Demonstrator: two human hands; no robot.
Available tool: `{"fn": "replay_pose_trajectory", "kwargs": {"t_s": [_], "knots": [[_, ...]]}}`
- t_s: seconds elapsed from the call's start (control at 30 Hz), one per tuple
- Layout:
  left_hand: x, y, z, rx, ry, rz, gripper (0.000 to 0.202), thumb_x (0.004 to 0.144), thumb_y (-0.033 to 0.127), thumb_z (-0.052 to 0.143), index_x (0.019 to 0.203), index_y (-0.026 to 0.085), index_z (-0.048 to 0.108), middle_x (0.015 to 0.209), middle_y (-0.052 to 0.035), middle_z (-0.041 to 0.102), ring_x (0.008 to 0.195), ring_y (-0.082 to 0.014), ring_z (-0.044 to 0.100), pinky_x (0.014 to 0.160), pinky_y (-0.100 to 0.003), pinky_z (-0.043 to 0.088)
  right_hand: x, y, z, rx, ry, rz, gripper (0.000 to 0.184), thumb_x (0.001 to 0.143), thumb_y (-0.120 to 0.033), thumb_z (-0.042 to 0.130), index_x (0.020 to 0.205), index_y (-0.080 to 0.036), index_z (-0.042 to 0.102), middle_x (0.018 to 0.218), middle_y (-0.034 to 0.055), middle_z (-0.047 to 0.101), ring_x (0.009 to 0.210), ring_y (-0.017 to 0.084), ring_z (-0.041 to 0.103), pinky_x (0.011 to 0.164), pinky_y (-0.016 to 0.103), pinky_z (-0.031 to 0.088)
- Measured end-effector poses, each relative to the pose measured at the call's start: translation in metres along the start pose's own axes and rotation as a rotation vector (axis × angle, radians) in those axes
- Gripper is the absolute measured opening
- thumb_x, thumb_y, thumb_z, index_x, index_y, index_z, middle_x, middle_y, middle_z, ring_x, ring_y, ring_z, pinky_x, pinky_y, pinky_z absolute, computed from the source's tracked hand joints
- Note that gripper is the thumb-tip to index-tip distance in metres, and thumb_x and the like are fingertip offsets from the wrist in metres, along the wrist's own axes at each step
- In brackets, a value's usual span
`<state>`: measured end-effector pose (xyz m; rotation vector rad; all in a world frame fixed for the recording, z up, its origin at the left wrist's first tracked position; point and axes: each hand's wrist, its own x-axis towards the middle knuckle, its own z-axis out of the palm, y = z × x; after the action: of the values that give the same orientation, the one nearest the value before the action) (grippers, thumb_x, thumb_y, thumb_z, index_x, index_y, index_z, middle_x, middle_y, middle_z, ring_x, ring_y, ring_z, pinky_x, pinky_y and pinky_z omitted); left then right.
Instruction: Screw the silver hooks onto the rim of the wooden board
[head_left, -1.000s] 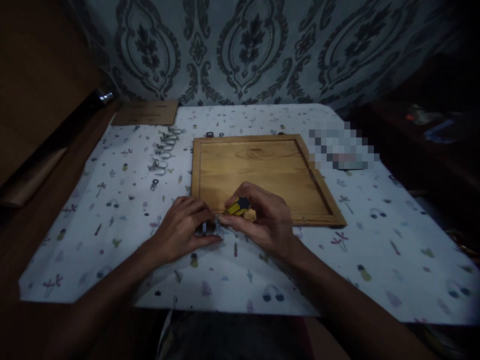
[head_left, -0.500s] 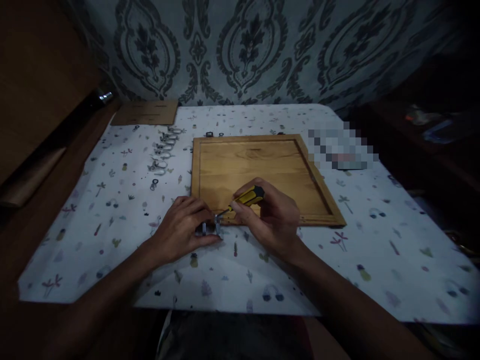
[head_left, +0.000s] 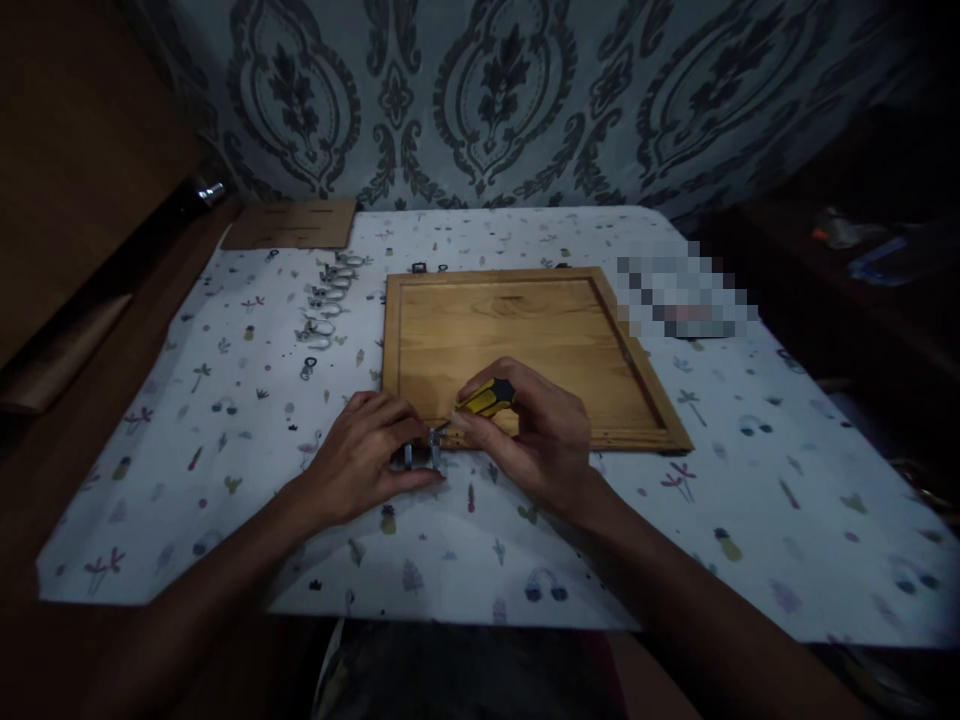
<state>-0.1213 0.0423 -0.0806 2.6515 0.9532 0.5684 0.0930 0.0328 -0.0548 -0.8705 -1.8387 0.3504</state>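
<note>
Only the head view to go on here. The right hand (head_left: 536, 435) is wrapped around a stubby yellow-and-black screwdriver (head_left: 489, 398), and that's the bit that's changed. Half a second ago the handle stuck out further to the right with more of the thin shaft showing; now the hand sits slightly further left and hides more of it. A second ago the shaft was pretty much hidden. So the grip on the handle keeps shifting while the tip stays around the same spot, which reads to me like short turns rather than a move elsewhere, though the turning itself is a guess.

The left hand (head_left: 356, 455) basically hasn't budged. Its fingers and thumb are closed around a small silver-grey metal fitting (head_left: 436, 442) at the near edge of the framed honey-coloured wooden panel (head_left: 502, 340), close to the panel's near left corner. Screwdriver tip is right at that fitting, but it's too dark to tell what it's seated in. With the left hand that steady, I'd say the work on this piece is mid-way, not done.

The panel lies flat around the middle of the white printed-cloth worktop (head_left: 225, 560). Toward the worktop's left edge there's a row of curved silvery metal pieces (head_left: 330, 297), unmoved, and a flat brown cardboard piece (head_left: 292, 226) sits at the far left corner.
</note>
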Motion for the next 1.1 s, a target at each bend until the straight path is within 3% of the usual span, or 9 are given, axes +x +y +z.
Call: {"fn": "replay_pose_trajectory", "kwargs": {"t_s": [0.3, 0.53, 0.7, 0.87, 0.97, 1.1], "knots": [[0.001, 0.001, 0.001, 0.001, 0.045, 0.020, 0.039, 0.091, 0.055, 0.064, 0.101, 0.018, 0.069, 0.099, -0.0059, 0.070, 0.092, -0.0245, 0.064, 0.083, -0.041, 0.045, 0.001, 0.000, -0.005, 0.073, -0.136, 0.069, 0.023, 0.091, -0.036, 0.072, 0.085, -0.017, 0.059, 0.075, 0.0024, 0.069, 0.066, 0.015, 0.068, 0.058, 0.025, 0.051], [0.000, 0.001, 0.002, 0.017, 0.029, 0.003, 0.037, 0.089, 0.052, 0.069, 0.104, 0.019, 0.069, 0.100, -0.0056, 0.070, 0.094, -0.0247, 0.063, 0.084, -0.041, 0.044, 0.006, -0.001, -0.012, 0.058, -0.213, 0.054, 0.018, 0.094, -0.032, 0.068, 0.090, -0.016, 0.062, 0.080, 0.0042, 0.071, 0.070, 0.015, 0.069, 0.062, 0.025, 0.052], [0.000, 0.000, 0.000, 0.019, -0.009, -0.015, 0.041, 0.090, 0.058, 0.064, 0.107, 0.021, 0.069, 0.103, -0.0054, 0.071, 0.096, -0.0245, 0.063, 0.086, -0.041, 0.044, 0.013, -0.002, -0.023, 0.156, -0.349, 0.058, 0.009, 0.096, -0.025, 0.064, 0.100, -0.017, 0.063, 0.090, 0.0034, 0.073, 0.077, 0.013, 0.069, 0.067, 0.022, 0.053], [0.000, 0.000, 0.001, 0.008, -0.017, -0.014, 0.042, 0.092, 0.059, 0.061, 0.109, 0.021, 0.069, 0.104, -0.0054, 0.070, 0.097, -0.0246, 0.062, 0.086, -0.041, 0.044, 0.014, -0.001, -0.028, 0.195, -0.442, 0.042, 0.012, 0.097, -0.021, 0.062, 0.108, -0.017, 0.063, 0.098, 0.0046, 0.073, 0.084, 0.014, 0.071, 0.074, 0.023, 0.055], [0.000, 0.000, 0.002, 0.017, 0.004, -0.014, 0.041, 0.092, 0.058, 0.060, 0.105, 0.020, 0.070, 0.096, -0.0047, 0.068, 0.093, -0.0244, 0.060, 0.083, -0.040, 0.043, 0.012, -0.001, -0.023, 0.148, -0.418, 0.010, 0.011, 0.096, -0.025, 0.064, 0.102, -0.016, 0.064, 0.092, 0.0057, 0.073, 0.080, 0.015, 0.070, 0.071, 0.025, 0.055], [0.000, 0.000, 0.002, 0.007, 0.038, -0.006, 0.040, 0.092, 0.057, 0.061, 0.106, 0.021, 0.069, 0.092, -0.0042, 0.066, 0.090, -0.0238, 0.060, 0.081, -0.039, 0.042, 0.008, -0.002, -0.010, 0.065, -0.234, -0.089, 0.018, 0.093, -0.032, 0.069, 0.089, -0.017, 0.060, 0.075, 0.0023, 0.067, 0.066, 0.014, 0.065, 0.058, 0.024, 0.049]]}}
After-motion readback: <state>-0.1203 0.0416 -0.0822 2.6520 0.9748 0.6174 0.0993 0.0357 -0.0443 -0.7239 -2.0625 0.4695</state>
